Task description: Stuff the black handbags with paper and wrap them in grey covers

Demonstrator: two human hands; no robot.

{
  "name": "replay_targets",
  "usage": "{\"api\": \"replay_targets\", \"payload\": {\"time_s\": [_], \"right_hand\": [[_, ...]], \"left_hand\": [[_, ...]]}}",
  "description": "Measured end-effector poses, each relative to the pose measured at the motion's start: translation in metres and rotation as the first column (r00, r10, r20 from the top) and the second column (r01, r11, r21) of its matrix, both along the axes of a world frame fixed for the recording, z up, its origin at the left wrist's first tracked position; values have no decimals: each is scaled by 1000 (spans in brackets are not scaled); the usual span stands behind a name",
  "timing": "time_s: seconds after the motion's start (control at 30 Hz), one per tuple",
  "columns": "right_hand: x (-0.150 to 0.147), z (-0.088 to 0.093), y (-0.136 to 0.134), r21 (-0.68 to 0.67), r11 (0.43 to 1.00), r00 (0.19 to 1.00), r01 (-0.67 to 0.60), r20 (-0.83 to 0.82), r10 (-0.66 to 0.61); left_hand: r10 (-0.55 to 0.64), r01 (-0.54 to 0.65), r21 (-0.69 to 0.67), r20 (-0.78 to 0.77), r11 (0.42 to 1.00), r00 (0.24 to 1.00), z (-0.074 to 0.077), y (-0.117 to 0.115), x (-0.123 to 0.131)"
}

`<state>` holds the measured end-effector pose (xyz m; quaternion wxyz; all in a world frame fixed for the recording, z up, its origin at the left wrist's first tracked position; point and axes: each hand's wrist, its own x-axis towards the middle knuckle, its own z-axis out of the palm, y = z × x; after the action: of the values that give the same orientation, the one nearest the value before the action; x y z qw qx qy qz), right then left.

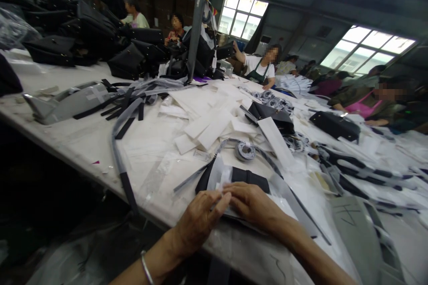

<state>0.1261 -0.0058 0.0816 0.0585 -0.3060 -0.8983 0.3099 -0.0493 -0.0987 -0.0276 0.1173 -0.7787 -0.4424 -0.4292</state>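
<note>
White worktable (143, 156), pale offcuts (207, 127), black handbags (93, 31) (piled high), factory windows (366, 49)

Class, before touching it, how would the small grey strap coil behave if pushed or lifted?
The coil of grey strap looks tilted on its edge, so it may roll. Its loose strap end curves limply, suggesting floppy material. It is probably light.

Matt black leatherette panel (250, 177), glossy clear plastic film (217, 178)
</note>
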Motion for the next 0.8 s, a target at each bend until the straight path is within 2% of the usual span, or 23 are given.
{"api": "replay_targets", "payload": {"time_s": [0.1, 0.2, 0.3, 0.37, 0.43, 0.53, 0.67, 0.73, 0.8], "right_hand": [[3, 0, -20, 28, 1000, 1000, -10, 8, 9], [0, -7, -30, 165, 985, 999, 45, 1, -46], [-4, -18, -38, 358, 928, 995, 97, -69, -77], [-6, -26, -41, 436, 894, 990, 101, -130, -49], [-7, -30, -42, 447, 889, 984, 100, -177, -21], [-6, -30, -38, 377, 917, 976, 134, -209, -56], [-6, -25, -30, 249, 960, 990, 127, -95, -106], [-7, -24, -28, 274, 957, 995, 94, -57, -81], [-7, -26, -28, 367, 927, 995, 79, -86, -50]], "left_hand": [[11, -11, -13, 0, 1000, 1000, -3, 0, 1], [21, -21, -23, 12, 1000, 1000, -6, 1, 1], [40, -39, -12, 24, 999, 999, -8, 1, 0], [52, -52, -5, 22, 999, 998, -7, 2, 0], [58, -58, -8, 19, 998, 998, -6, 2, 0], [50, -50, -10, 12, 999, 999, -5, 2, 0], [33, -33, -18, 10, 999, 999, -3, 2, -1], [26, -26, -12, 13, 1000, 1000, -2, 3, -2], [23, -23, 3, 13, 1000, 1000, 0, 3, -2]]}}
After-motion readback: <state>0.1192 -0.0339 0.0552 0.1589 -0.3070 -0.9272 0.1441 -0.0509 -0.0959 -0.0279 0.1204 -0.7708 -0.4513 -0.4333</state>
